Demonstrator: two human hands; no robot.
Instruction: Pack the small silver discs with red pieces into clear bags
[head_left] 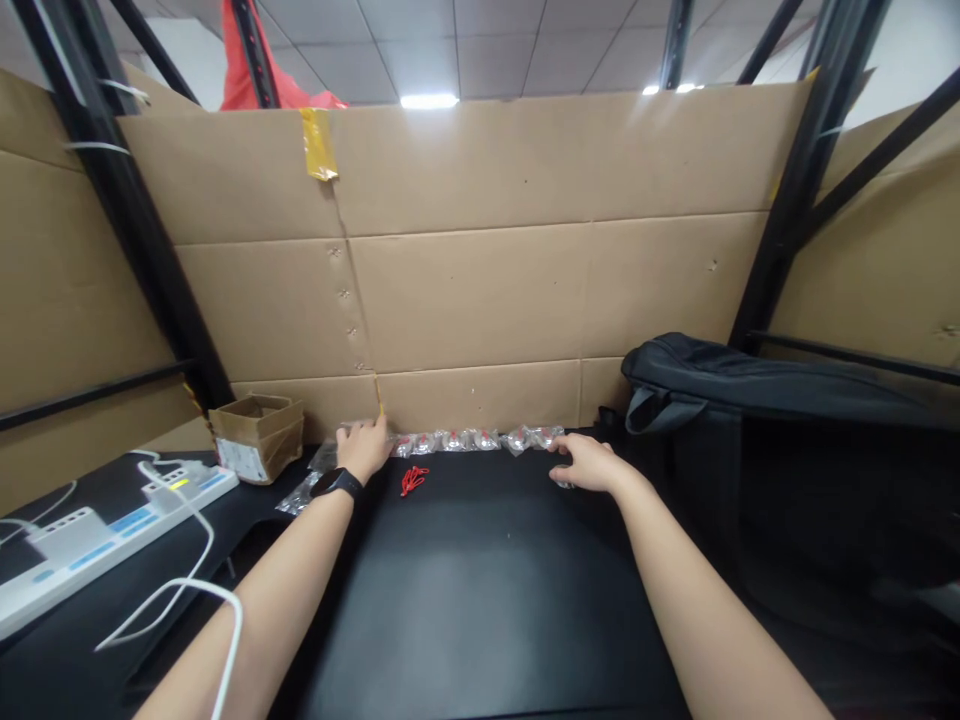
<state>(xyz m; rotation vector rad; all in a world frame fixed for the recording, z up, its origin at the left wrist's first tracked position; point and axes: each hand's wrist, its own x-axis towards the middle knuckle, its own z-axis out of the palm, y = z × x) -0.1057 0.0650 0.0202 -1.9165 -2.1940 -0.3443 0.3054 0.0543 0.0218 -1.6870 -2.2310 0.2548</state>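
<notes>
A row of small clear plastic packets (455,440) with red marks lies along the back edge of the black surface (480,580). At the row's left end is my left hand (364,447), wearing a dark watch (337,484); its fingers are partly stretched out and no held thing shows. My right hand (585,462) is at the right end, fingertips close to the last packet (546,436), thumb and forefinger apart. A small shiny bit shows beneath its thumb; I cannot tell what it is. A bundle of thin red cord (413,480) lies in front of the row.
Cardboard panels (465,300) wall the back and sides. On the left are a small open cardboard box (259,437), crumpled clear plastic (298,493) and a white power strip (112,545); a white cable (199,583) loops by my left forearm. A black bag (750,390) stands right.
</notes>
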